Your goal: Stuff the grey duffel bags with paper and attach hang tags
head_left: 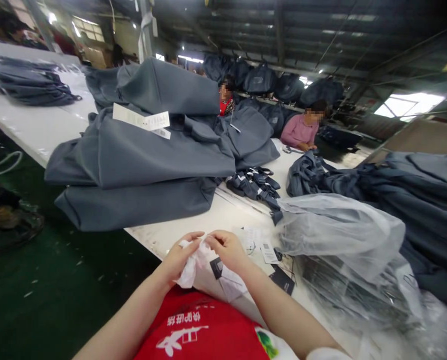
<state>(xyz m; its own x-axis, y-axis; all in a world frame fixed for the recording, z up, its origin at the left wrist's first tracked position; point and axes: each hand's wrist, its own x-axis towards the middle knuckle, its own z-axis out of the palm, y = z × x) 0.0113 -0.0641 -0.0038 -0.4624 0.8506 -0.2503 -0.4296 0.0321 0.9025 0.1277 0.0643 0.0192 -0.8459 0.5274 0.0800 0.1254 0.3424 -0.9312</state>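
In front of my red apron [193, 330], my left hand [176, 260] is closed round a crumpled, thin white sheet [188, 272]; whether it is paper or plastic I cannot tell. Fingertips of my right hand [227, 250] pinch at its upper end, almost touching the left fingers. On the white table [159, 232] by my right wrist lie a white printed tag [269, 251], a black card [283, 280] and a folded white paper [233, 285]. A second small black card [216, 268] is partly hidden beneath my right hand.
Blue-grey bags [163, 155] are piled ahead on the left, a white tag [141, 119] on top. Bundled straps [255, 185] lie beside them. Clear plastic bags [339, 225] and dark fabric [414, 200] cover the right side. Two people sit beyond, one in a pink top [300, 131].
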